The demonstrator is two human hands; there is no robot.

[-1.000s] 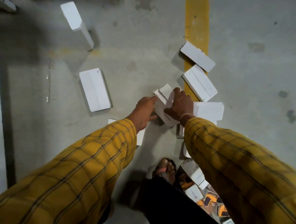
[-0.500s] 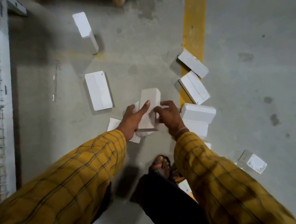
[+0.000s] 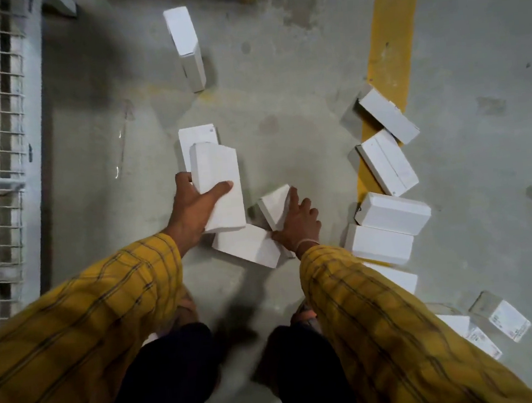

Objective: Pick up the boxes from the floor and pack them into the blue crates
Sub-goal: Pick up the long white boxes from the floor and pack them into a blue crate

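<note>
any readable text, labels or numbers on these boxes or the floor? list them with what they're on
Nothing can be read in the head view.
Label on the small box at lower right: dark print, too blurred to read.
Label on the box beside it: too blurred to read.
Small mark at a corner of the flat box on the floor: too small to read.
Box in the left hand, box under the right hand: plain white, no print visible.
Yellow floor stripe: no lettering.

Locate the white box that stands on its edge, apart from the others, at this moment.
In the head view the upright white box stands alone at top centre on the concrete floor, beyond the left hand and left of the yellow floor line.
</note>
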